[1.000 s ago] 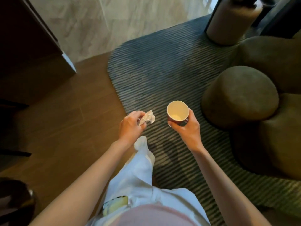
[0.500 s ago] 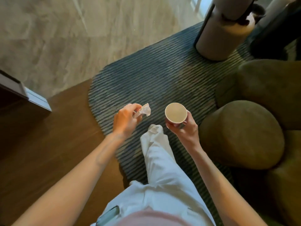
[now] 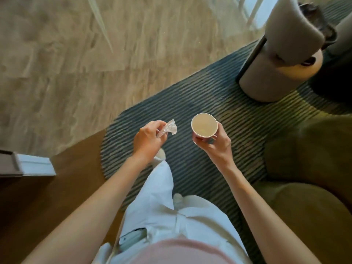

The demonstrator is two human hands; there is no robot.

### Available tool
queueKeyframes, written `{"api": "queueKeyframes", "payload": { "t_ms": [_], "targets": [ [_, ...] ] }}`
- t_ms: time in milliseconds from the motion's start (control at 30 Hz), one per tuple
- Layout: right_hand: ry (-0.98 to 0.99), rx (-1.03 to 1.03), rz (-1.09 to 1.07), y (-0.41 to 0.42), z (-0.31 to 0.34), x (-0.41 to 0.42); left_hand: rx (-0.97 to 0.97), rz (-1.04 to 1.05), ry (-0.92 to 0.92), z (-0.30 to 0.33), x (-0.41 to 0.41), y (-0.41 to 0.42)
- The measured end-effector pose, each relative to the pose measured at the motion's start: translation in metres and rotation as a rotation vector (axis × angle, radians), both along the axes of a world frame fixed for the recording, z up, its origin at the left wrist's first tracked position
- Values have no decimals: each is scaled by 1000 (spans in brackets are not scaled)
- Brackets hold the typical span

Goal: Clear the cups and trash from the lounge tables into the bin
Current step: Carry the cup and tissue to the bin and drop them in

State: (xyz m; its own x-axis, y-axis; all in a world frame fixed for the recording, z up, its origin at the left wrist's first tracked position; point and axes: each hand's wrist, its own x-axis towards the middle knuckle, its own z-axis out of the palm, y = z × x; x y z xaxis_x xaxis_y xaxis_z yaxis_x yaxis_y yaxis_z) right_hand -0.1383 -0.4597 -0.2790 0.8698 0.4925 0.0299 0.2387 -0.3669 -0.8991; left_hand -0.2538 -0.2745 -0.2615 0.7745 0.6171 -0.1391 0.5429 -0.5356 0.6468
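Observation:
A paper cup (image 3: 204, 124) with a pale inside is held upright in my right hand (image 3: 214, 144), whose fingers curl round its lower wall. My left hand (image 3: 147, 139) pinches a crumpled white tissue (image 3: 170, 127) between thumb and fingertips, a little left of the cup. Both hands are out in front of me above the striped rug (image 3: 190, 96). No bin shows in this view.
Olive round pouf seats (image 3: 308, 187) crowd the right side. A beige cylindrical stand (image 3: 276, 73) sits on the rug at the upper right. Pale stone floor lies ahead and left, dark wood floor at the lower left, with a cabinet corner (image 3: 28, 166) at the left edge.
I have walked forward across the rug: the poufs slid down and right, the stand came closer, the stone floor fills more of the view. Both hands keep their holds.

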Motion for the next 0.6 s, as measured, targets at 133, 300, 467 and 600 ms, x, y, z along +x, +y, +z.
{"api": "queueKeyframes", "payload": {
  "t_ms": [133, 300, 467, 600],
  "targets": [
    [-2, -13, -30, 72, -13, 101, -6, -16, -18, -13, 105, 79],
    [34, -16, -120, 155, -8, 227, 48, -107, -14, -3, 245, 177],
    [75, -11, -244, 203, 2, 343, 27, -205, -17, 6, 379, 235],
    [127, -28, -308, 230, -7, 443, -5, -268, -11, -9, 495, 264]
  ]
}}
